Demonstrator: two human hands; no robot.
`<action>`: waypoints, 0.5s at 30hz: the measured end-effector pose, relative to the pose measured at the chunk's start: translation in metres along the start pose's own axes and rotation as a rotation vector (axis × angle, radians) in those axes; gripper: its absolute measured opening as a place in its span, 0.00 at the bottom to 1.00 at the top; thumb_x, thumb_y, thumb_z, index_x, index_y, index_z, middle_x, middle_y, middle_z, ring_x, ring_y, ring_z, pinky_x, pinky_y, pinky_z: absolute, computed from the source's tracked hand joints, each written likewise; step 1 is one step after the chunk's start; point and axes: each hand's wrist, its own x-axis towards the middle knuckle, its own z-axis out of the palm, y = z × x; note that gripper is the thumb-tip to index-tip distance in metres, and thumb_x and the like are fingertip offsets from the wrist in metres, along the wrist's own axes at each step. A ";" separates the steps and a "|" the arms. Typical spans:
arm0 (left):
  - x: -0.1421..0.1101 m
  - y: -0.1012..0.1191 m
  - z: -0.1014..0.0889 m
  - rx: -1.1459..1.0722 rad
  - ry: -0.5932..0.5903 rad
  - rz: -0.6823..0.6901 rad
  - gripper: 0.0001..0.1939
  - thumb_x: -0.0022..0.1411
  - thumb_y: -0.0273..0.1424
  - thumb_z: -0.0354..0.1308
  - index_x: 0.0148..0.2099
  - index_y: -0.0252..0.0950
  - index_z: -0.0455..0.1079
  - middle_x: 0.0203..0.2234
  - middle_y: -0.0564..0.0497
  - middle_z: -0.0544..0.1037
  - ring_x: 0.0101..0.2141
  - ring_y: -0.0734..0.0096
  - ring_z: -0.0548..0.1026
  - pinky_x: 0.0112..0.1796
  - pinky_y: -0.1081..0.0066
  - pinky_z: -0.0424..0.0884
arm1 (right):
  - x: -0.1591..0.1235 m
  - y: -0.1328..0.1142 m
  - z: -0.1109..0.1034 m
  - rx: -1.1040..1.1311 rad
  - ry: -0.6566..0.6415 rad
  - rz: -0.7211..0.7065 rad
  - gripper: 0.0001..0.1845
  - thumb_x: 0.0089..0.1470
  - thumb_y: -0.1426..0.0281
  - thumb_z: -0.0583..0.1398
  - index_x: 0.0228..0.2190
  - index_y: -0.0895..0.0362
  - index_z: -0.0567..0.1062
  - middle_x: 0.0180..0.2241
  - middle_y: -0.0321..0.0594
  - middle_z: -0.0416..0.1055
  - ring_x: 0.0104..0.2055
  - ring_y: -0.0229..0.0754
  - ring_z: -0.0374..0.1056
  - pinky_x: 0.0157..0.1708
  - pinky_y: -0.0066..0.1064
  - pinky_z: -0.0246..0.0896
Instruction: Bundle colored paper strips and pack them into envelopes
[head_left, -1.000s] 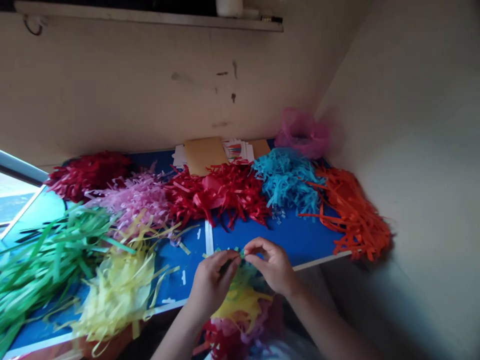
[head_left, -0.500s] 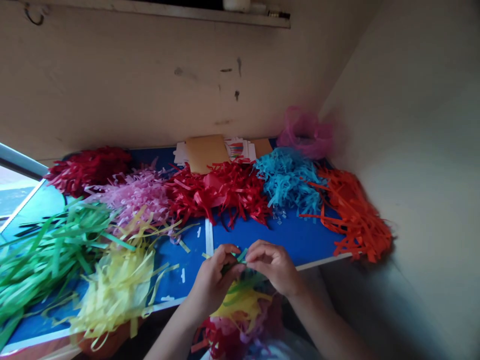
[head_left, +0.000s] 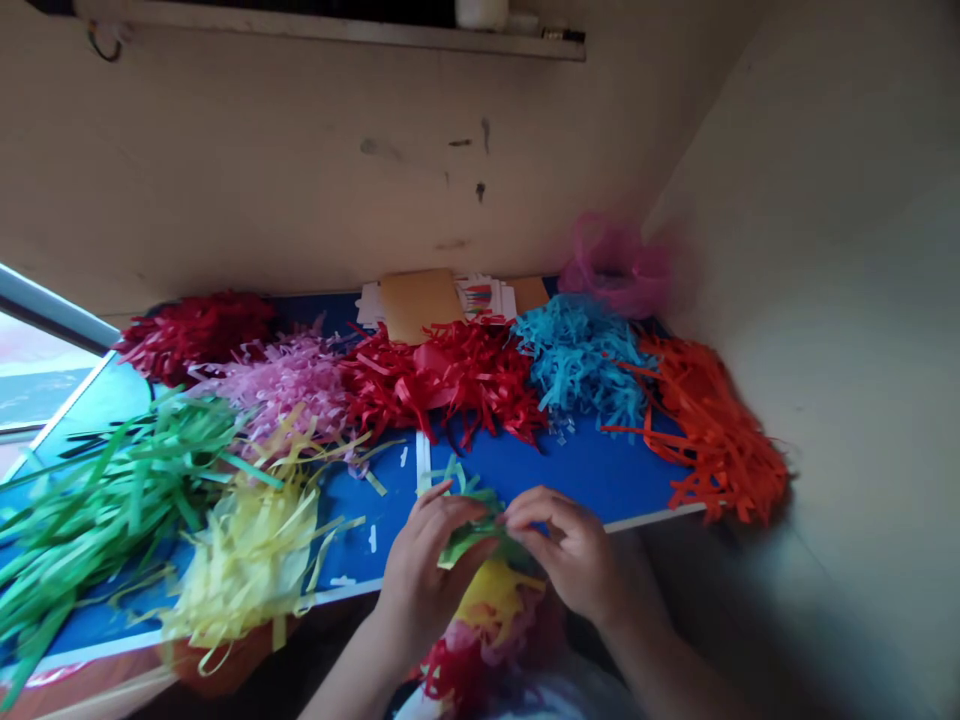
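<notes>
My left hand (head_left: 424, 565) and my right hand (head_left: 574, 555) meet at the near edge of a blue table (head_left: 600, 475). Both pinch a small bundle of green paper strips (head_left: 469, 520) between fingers and thumbs. Loose green ends stick up from the bundle above my left fingers. Below the hands hangs a layered bunch of yellow, pink and red strips (head_left: 487, 630), partly hidden by my wrists.
Piles of cut paper strips cover the table: green (head_left: 105, 490), yellow (head_left: 255, 550), pink (head_left: 289, 385), dark red (head_left: 191, 330), red (head_left: 450, 380), light blue (head_left: 581, 360), orange (head_left: 709, 425). Brown card and printed sheets (head_left: 435, 298) lie at the back. A pink bag (head_left: 615, 265) sits in the corner.
The green bundle has grown and spread out between my fingers, with more strip ends showing. Both hands have dropped slightly toward the table's near edge.
</notes>
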 end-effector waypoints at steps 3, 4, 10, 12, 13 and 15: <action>-0.008 0.016 -0.004 0.032 0.038 0.101 0.06 0.63 0.25 0.58 0.39 0.41 0.72 0.29 0.54 0.81 0.30 0.73 0.79 0.55 0.57 0.67 | -0.009 -0.019 0.001 -0.068 0.032 -0.099 0.06 0.58 0.74 0.62 0.32 0.50 0.77 0.32 0.37 0.78 0.35 0.39 0.74 0.37 0.28 0.69; -0.012 0.021 -0.006 0.046 0.050 0.125 0.07 0.62 0.24 0.58 0.39 0.41 0.72 0.29 0.54 0.82 0.30 0.73 0.79 0.56 0.56 0.66 | -0.012 -0.024 0.001 -0.081 0.037 -0.123 0.06 0.58 0.74 0.62 0.33 0.50 0.77 0.32 0.37 0.78 0.35 0.39 0.74 0.36 0.28 0.70; -0.034 0.049 -0.013 0.089 0.061 0.157 0.06 0.62 0.24 0.58 0.39 0.42 0.72 0.31 0.54 0.82 0.32 0.72 0.80 0.59 0.50 0.61 | -0.045 -0.041 0.011 -0.120 0.042 -0.196 0.08 0.58 0.75 0.61 0.34 0.49 0.76 0.32 0.37 0.78 0.34 0.39 0.75 0.35 0.27 0.71; -0.043 0.058 -0.011 0.090 0.033 0.137 0.05 0.61 0.24 0.58 0.36 0.40 0.71 0.30 0.55 0.81 0.31 0.73 0.79 0.59 0.53 0.62 | -0.059 -0.046 0.016 -0.122 0.057 -0.234 0.09 0.58 0.77 0.61 0.35 0.49 0.76 0.32 0.37 0.78 0.35 0.38 0.75 0.36 0.27 0.71; -0.049 0.062 -0.012 0.090 0.015 0.126 0.05 0.61 0.24 0.58 0.35 0.40 0.70 0.29 0.55 0.80 0.30 0.74 0.79 0.58 0.56 0.64 | -0.066 -0.048 0.016 -0.123 0.051 -0.257 0.10 0.58 0.77 0.61 0.36 0.50 0.76 0.32 0.37 0.78 0.35 0.38 0.75 0.37 0.27 0.71; -0.064 0.066 -0.015 0.092 -0.006 0.107 0.05 0.62 0.25 0.58 0.34 0.40 0.69 0.28 0.56 0.80 0.30 0.75 0.79 0.54 0.62 0.69 | -0.078 -0.045 0.008 -0.133 0.009 -0.275 0.10 0.57 0.77 0.61 0.37 0.49 0.77 0.34 0.37 0.78 0.36 0.39 0.75 0.39 0.28 0.71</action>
